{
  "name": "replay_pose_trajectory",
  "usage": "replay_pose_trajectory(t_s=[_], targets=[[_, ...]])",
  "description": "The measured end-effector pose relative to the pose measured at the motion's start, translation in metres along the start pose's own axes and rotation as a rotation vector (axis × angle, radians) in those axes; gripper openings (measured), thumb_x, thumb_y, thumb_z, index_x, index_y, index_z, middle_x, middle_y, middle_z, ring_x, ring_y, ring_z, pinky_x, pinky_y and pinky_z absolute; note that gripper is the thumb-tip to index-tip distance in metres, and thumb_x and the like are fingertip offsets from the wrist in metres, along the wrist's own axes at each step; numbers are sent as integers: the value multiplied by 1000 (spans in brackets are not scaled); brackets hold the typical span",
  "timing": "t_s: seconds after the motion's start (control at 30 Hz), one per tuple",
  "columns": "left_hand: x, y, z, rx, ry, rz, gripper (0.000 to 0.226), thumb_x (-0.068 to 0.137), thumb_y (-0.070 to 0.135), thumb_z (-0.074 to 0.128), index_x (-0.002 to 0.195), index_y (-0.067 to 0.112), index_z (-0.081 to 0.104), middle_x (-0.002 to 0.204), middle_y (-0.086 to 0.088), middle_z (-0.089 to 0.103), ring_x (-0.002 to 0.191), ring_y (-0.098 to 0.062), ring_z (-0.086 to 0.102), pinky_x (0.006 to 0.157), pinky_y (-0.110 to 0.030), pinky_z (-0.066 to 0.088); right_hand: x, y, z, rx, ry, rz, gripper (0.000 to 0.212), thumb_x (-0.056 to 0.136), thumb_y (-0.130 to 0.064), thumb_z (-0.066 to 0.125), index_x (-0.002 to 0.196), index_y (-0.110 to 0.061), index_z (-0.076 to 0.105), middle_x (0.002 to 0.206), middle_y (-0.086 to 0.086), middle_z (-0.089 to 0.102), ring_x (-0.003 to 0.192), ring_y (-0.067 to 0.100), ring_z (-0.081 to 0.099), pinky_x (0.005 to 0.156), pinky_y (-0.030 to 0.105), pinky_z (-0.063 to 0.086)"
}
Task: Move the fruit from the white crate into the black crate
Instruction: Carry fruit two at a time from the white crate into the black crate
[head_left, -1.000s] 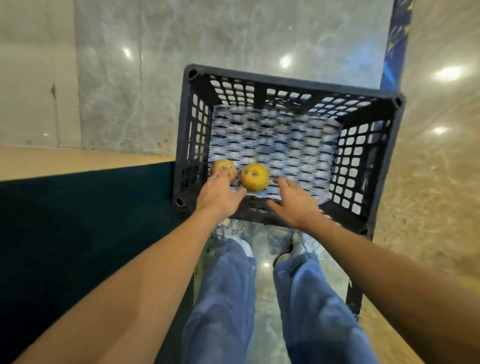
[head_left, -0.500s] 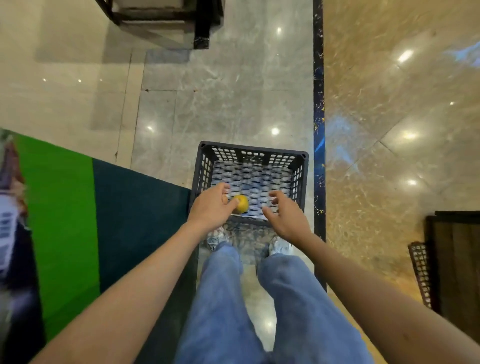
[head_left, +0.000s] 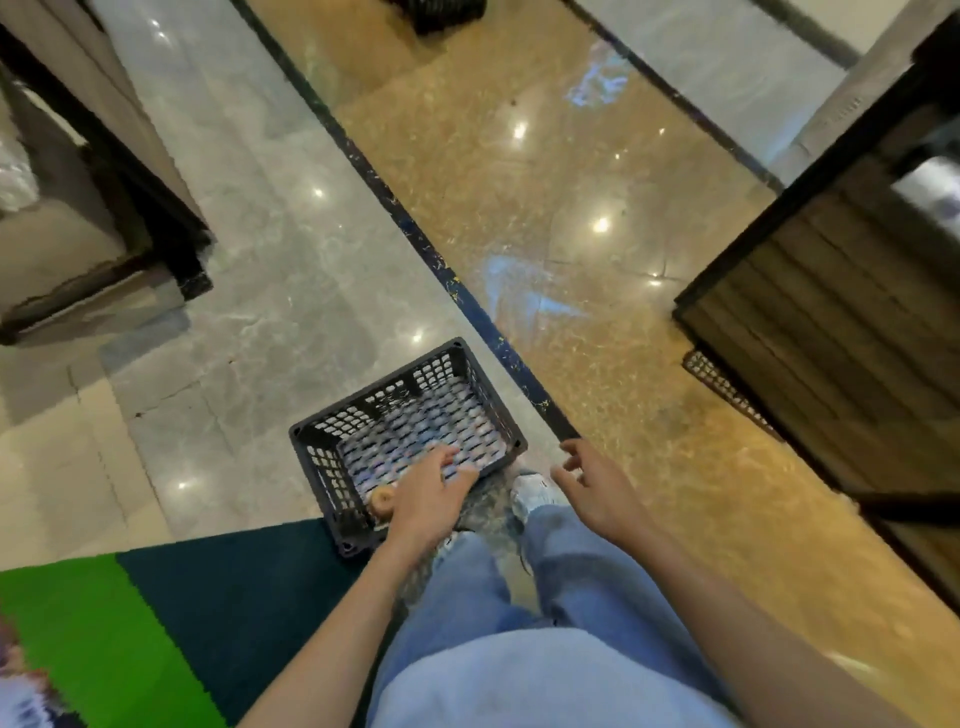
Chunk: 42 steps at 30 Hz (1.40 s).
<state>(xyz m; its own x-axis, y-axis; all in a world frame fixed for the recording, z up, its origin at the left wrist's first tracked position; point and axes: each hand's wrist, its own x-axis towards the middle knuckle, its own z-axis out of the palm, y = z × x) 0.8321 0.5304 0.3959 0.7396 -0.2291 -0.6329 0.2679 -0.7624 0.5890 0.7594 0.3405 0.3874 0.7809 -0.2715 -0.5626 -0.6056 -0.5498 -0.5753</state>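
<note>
The black crate (head_left: 332, 457) sits on the grey marble floor (head_left: 249, 291), its near corner at the edge of a dark mat (head_left: 249, 597). One fruit (head_left: 383, 502) lies inside, by the near wall. It is yellowish, blurred, and partly covered by the left hand (head_left: 428, 501), so its kind cannot be made out. That hand hangs over the crate's near side with the fingers spread and almost straight, gripping nothing; whether the palm touches the fruit cannot be told. The hand and wrist also hide part of the crate's floor and near rim.

The right hand (head_left: 597, 491) is off to the right of the crate, clear of it, above a pale shoe (head_left: 530, 491). Its fingers are loosely curled and hold nothing.

Blue jeans (head_left: 519, 649) fill the lower middle and hide the other shoe almost wholly. A dark strip (head_left: 415, 234) crosses the floor just beyond the crate. At the right, a slatted wooden cabinet (head_left: 831, 312) is cut off by the frame edge, and a dark mesh piece (head_left: 722, 387) shows only in part at its foot — what it is cannot be told. The bottom-left corner is a smear of colour.
</note>
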Motion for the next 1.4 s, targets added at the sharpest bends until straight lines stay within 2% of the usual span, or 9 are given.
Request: replay_pose_trajectory(t_s=[0.17,0.33,0.47,0.6,0.77,1.07,1.23,1.33,1.4], targets=[[-7,13,8,119,-163,143,42,93,34,54,129,13,51,127,-4,58,108,-15,55,96,-30,43,-63,32,18,265,210,266,37,95,-28,51,128,-12,47,106,4,58,92,23,59,83,34,45],[-19,51,48,290,-382,313,42,94,29,54,132,11,50,132,-7,56,118,-20,54,100,-31,41,-122,72,42,563,418,526,33,94,-25,52,125,-15,49,115,11,61,101,28,60,91,40,47],[-21,88,101,443,-533,422,43,93,33,54,132,15,49,133,-5,55,114,-21,56,92,-27,42,-160,106,55,740,575,678,35,96,-27,49,128,-13,46,111,9,62,100,23,57,86,32,42],[-31,119,157,572,-624,475,44,93,35,54,132,16,50,133,-5,56,113,-25,57,95,-36,46,-194,142,59,904,704,799,35,96,-26,48,129,-12,46,103,4,56,92,17,51,78,26,37],[-42,144,227,699,-701,550,40,93,31,55,129,11,52,128,-8,60,112,-25,58,94,-32,43,-225,196,45,997,838,880,35,95,-25,48,128,-13,47,112,9,58,99,23,54,88,34,43],[-65,191,329,880,-754,606,35,93,23,55,124,6,56,116,-14,63,106,-29,59,90,-35,48,-265,272,9,1222,1065,1040,33,94,-27,49,125,-15,48,102,5,56,100,27,57,91,44,46],[-93,234,420,980,-902,639,34,95,16,52,125,2,53,113,-11,61,89,-15,56,68,-13,41,-279,315,-7,1304,1155,1145,33,96,-28,47,127,-17,46,105,2,56,99,22,56,88,37,45],[-125,262,481,1080,-1022,702,38,95,23,52,130,7,51,120,-10,60,105,-20,55,83,-24,38,-291,333,-11,1363,1215,1250,32,96,-25,47,126,-14,48,100,2,56,94,20,54,82,30,41],[-151,275,521,1140,-1083,778,37,94,25,53,128,10,53,119,-8,61,107,-20,55,85,-24,37,-300,340,-13,1438,1280,1344,31,95,-22,48,125,-14,49,97,3,56,93,20,54,83,32,41]])
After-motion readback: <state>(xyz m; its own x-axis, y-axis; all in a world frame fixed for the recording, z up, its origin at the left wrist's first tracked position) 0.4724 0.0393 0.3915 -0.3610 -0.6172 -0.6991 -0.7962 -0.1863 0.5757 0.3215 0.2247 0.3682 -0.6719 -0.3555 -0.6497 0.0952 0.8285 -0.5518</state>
